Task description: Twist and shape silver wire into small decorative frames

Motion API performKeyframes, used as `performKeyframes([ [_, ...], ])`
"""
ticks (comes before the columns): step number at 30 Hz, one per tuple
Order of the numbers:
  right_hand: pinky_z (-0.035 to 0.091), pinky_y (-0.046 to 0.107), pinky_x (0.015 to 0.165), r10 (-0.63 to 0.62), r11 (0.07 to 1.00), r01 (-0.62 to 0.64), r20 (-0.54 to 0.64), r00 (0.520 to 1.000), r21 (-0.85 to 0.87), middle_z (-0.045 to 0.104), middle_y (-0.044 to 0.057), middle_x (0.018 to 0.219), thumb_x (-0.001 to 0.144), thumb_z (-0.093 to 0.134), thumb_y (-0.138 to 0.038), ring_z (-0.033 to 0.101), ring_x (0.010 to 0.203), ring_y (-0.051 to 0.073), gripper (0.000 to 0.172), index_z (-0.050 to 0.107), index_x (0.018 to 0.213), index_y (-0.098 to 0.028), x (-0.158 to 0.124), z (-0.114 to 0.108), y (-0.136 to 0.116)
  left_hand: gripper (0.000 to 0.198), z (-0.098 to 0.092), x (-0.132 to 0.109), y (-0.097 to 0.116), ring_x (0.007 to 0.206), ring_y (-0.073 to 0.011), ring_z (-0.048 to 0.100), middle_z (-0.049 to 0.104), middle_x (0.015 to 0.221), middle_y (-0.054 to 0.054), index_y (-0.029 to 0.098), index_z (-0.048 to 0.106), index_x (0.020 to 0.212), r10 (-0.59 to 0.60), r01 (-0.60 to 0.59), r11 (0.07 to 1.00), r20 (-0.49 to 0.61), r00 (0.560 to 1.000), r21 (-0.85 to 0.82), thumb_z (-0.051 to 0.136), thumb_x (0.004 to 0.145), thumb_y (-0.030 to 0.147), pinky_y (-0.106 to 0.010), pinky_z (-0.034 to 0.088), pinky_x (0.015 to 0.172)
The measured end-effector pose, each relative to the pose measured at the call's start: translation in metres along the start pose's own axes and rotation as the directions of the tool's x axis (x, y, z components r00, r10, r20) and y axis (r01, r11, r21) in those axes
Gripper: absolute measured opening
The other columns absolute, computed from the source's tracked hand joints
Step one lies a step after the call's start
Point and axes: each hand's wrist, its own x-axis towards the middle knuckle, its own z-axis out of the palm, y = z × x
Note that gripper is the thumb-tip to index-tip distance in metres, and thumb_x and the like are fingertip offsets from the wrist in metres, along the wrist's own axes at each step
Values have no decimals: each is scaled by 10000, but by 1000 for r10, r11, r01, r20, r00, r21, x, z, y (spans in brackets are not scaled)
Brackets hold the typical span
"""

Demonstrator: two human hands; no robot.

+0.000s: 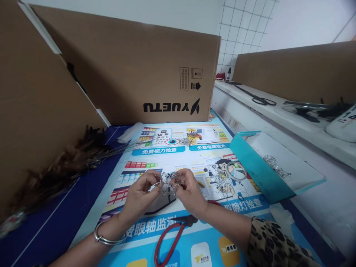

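Over the middle of the printed mat (172, 163), my left hand (144, 189) pinches one side of a tangled bunch of thin, silvery wire pieces (167, 181). My right hand (191, 194) grips the other side with thumb and fingers. Small dark bits show among the wires; their exact kind is too fine to make out. Red-handled cutters (170, 243) lie below my right wrist, their jaws partly hidden by it. To the right of my hands, a loose heap of similar wire pieces (224, 181) rests on the mat, beside a roll of tape (236, 170).
A turquoise box (261, 167) with more wire pieces stands at the right. Brown feathery stems (61, 167) lie along the left. Large cardboard (133, 66) closes off the back. Black scissors (258, 98) lie on the white ledge (228, 89).
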Motion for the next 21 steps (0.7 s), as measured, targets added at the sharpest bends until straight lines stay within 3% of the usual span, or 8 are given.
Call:
performKeyframes([
  [6,375,206,558,67,988,-69,18,998,142,464,-51,718,603,627,-115,460,631,97,408,397,924,-218,2,3,0,161,0,-3,1,845,-169,540,534,898,-52,193,466,684,71,-73,997,41,997,34,603,712,114,-279,454,726],
  [11,357,201,550,50,991,-56,51,997,121,440,-49,704,665,578,-123,420,611,87,307,446,926,-216,1,1,0,158,0,-5,-1,833,-165,539,533,915,-58,192,461,701,74,-76,996,42,996,40,596,720,111,-276,453,715],
  [14,364,207,540,67,987,-77,75,995,139,471,-39,716,696,578,-163,434,600,92,284,472,953,-221,1,0,-1,156,0,-4,-1,822,-165,544,537,909,-59,189,466,700,70,-72,997,38,997,42,606,716,122,-275,456,710],
  [21,389,210,565,166,900,-246,239,957,360,573,-2,837,580,674,-103,515,665,105,470,509,1008,-210,4,-8,-6,159,-3,-2,2,810,-165,546,531,874,-48,183,469,674,75,-76,996,23,997,39,609,702,111,-268,452,695],
])
